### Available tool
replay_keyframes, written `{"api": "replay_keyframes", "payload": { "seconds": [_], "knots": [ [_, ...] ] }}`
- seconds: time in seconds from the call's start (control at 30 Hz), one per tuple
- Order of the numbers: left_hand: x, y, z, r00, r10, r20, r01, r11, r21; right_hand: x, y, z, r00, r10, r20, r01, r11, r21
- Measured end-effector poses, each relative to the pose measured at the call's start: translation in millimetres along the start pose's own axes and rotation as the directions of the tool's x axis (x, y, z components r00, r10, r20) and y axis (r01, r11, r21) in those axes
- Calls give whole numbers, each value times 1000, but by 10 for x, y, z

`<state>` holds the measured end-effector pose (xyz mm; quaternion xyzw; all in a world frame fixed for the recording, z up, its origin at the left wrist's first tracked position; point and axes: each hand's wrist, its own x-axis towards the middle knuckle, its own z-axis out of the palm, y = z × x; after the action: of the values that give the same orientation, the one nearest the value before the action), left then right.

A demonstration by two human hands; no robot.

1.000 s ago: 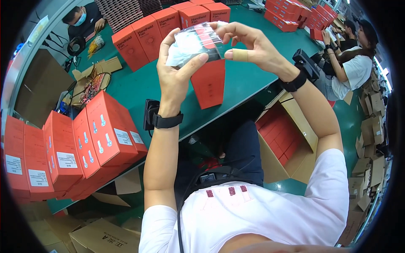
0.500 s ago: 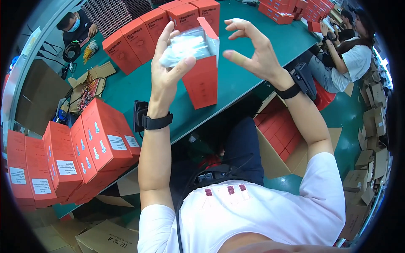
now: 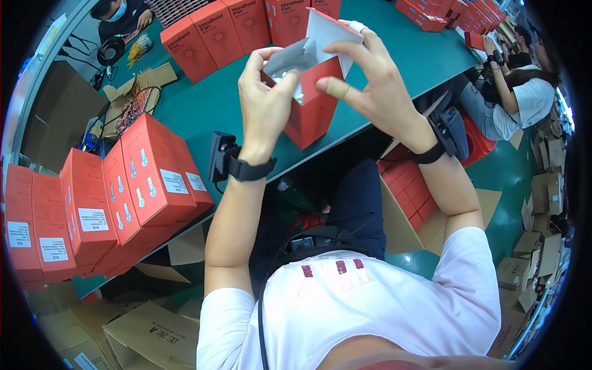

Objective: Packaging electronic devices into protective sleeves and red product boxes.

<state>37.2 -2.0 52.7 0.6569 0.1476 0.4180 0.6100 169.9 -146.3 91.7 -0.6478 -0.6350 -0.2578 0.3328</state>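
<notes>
We mark the open red box point(image 3: 317, 114) lying 1-to-7 o'clock lengthwise, left hand point(image 3: 266, 105) at 10 gripping its rim, right hand point(image 3: 385, 92) at 2, fingers wide by the flap point(image 3: 330, 34).

Green table point(image 3: 203, 111), upright red boxes point(image 3: 219, 37) in a row, stacked red boxes point(image 3: 151, 188) at left, cardboard point(image 3: 159, 76)
</notes>
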Motion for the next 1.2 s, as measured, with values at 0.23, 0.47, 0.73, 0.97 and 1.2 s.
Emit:
{"api": "replay_keyframes", "payload": {
  "seconds": [0.23, 0.47, 0.73, 0.97, 1.2],
  "knots": [
    [-350, -64, -100, 839, 524, 144, -536, 751, 386, 46, -137, 331, 935, 356, 9, -293, 756, 585],
    [-428, -147, -78, 819, 561, 115, -544, 698, 465, -73, -186, 55, 987, 122, 105, -161, 776, 610],
    [-429, -285, -122, 957, 284, 59, -288, 953, 88, -143, -300, 152, 997, -66, 43, 54, 968, 247],
    [-491, -351, -96, 977, 171, 127, -160, 983, -93, -134, -188, 115, 960, -264, 89, 255, 961, 106],
    [-460, -394, -130, 973, 201, 111, -189, 976, -110, -75, -376, 36, 915, -332, 231, 340, 940, 3]
  ]
}}
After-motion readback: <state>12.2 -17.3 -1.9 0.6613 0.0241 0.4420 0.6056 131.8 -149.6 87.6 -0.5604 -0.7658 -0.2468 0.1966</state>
